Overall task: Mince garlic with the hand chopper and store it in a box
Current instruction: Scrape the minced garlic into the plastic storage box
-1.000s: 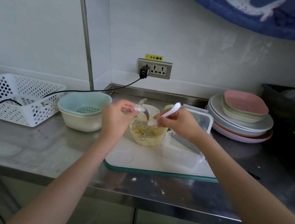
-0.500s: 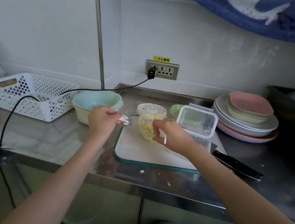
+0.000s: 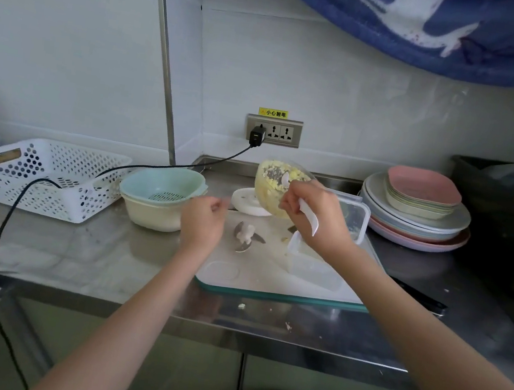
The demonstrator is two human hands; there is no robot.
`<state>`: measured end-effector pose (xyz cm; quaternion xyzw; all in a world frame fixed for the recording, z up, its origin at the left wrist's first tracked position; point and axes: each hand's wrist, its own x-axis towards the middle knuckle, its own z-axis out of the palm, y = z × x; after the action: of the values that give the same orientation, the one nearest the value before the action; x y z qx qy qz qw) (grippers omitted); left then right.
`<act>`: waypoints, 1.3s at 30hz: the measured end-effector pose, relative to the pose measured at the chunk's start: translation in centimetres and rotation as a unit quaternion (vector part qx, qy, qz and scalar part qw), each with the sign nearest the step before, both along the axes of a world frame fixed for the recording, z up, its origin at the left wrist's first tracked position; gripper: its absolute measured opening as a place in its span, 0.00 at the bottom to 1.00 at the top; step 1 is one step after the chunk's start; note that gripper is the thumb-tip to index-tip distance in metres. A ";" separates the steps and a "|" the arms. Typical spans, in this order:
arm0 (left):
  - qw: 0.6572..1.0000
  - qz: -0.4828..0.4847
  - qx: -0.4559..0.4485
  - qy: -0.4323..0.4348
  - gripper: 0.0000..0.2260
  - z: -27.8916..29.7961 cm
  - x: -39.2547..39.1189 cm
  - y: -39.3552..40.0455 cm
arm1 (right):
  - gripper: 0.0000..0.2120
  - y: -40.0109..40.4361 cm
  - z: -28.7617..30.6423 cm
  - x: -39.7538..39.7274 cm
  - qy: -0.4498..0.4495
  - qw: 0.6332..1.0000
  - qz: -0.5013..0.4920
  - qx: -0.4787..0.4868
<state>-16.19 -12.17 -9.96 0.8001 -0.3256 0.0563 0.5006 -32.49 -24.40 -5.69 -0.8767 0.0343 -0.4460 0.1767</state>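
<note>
My right hand [image 3: 315, 218] holds the clear chopper bowl [image 3: 270, 185] lifted and tilted above the back of the cutting board [image 3: 269, 284]. Yellowish minced garlic sticks to the bowl's inside. The same hand grips a white spoon [image 3: 309, 222], whose far end reaches into the bowl. The chopper's blade unit [image 3: 245, 236] lies on the board, just right of my left hand [image 3: 202, 220]. That hand hovers with loosely curled fingers and holds nothing. The white chopper lid [image 3: 243, 202] sits behind the board. A clear storage box [image 3: 317, 271] stands on the board below my right wrist.
The box's lid [image 3: 360, 221] lies behind my right hand. A green strainer bowl [image 3: 161, 188] and a white basket [image 3: 37, 177] stand to the left, and a black cable [image 3: 8, 216] runs past them. Stacked plates [image 3: 418, 214] sit at the right, and a dark knife [image 3: 416, 296] lies by the board.
My left hand pulled the blade unit out and let it go on the board. My right hand lifted and tilted the bowl, spoon still in hand.
</note>
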 end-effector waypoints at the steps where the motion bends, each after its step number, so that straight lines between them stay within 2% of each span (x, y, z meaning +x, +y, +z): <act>1: 0.999 -0.004 -0.046 0.015 0.18 0.8 -0.7 -0.2 | 0.19 0.0 0.0 -0.3 -0.004 1.000 0.002 -0.005; 2: 0.990 -0.039 -0.094 0.095 0.19 1.9 -1.6 -0.6 | 0.19 0.0 -0.1 -0.5 -0.007 1.000 0.004 -0.011; 3: 0.964 -0.092 -0.129 0.214 0.18 3.2 -2.6 -1.1 | 0.19 0.1 -0.1 -0.8 -0.006 1.000 0.005 -0.017; 5: 0.876 -0.200 -0.127 0.419 0.17 4.8 -4.1 -2.1 | 0.19 0.6 0.0 -1.1 -0.003 1.000 0.015 -0.022; 7: 0.813 -0.257 -0.124 0.507 0.18 5.3 -4.8 -2.7 | 0.21 1.0 0.0 -1.4 -0.006 1.000 0.022 -0.007; 9: 0.781 -0.265 -0.158 0.542 0.19 5.2 -4.9 -3.0 | 0.20 0.6 0.0 -1.9 0.002 0.998 0.027 0.057; 12: 0.790 -0.252 -0.177 0.530 0.18 4.6 -4.8 -3.3 | 0.07 -0.2 1.2 -2.9 0.019 0.972 0.015 0.232; 13: 0.799 -0.253 -0.173 0.517 0.17 4.4 -4.6 -3.3 | 0.06 -0.8 1.8 -3.3 0.011 0.958 0.001 0.285; 16: 0.827 -0.273 -0.152 0.467 0.17 3.6 -3.9 -3.0 | 0.09 -2.3 3.4 -4.4 -0.012 0.893 0.044 0.448; 18: 0.834 -0.284 -0.154 0.447 0.17 3.4 -3.5 -3.1 | 0.17 -2.8 3.7 -4.9 -0.001 0.865 0.078 0.495; 20: 0.839 -0.286 -0.163 0.434 0.18 3.3 -3.4 -3.7 | 0.26 -3.0 3.6 -5.0 0.030 0.883 0.030 0.468; 22: 0.849 -0.278 -0.162 0.418 0.18 3.3 -3.4 -4.3 | 0.30 -3.1 3.6 -4.6 0.072 0.915 -0.061 0.392; 23: 0.853 -0.276 -0.163 0.412 0.17 3.3 -3.4 -4.6 | 0.26 -3.3 3.5 -4.4 0.077 0.929 -0.074 0.355; 24: 0.856 -0.275 -0.164 0.406 0.17 3.3 -3.4 -4.9 | 0.19 -3.6 3.3 -4.2 0.062 0.938 -0.069 0.334; 25: 0.859 -0.276 -0.163 0.400 0.17 3.2 -3.3 -5.2 | 0.09 -4.0 3.2 -4.0 0.044 0.939 -0.062 0.336; 26: 0.862 -0.277 -0.159 0.393 0.17 3.2 -3.3 -5.5 | 0.04 -4.4 2.9 -3.9 0.030 0.940 -0.064 0.335; 30: 0.875 -0.278 -0.154 0.365 0.15 2.6 -3.3 -6.2 | 0.15 -5.5 2.1 -3.9 -0.006 0.950 -0.112 0.290; 37: 0.880 -0.308 -0.147 0.329 0.18 2.4 -3.5 -7.1 | 0.07 -5.5 1.5 -4.5 0.086 0.936 -0.040 0.339; 39: 0.882 -0.308 -0.147 0.326 0.17 2.3 -3.6 -7.2 | 0.08 -5.6 1.2 -4.8 0.097 0.947 -0.031 0.305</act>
<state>-19.84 -19.35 -7.62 0.5499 -0.3620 -0.3171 0.6827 -37.33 -30.03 -4.47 -0.8186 0.2126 -0.3325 0.4173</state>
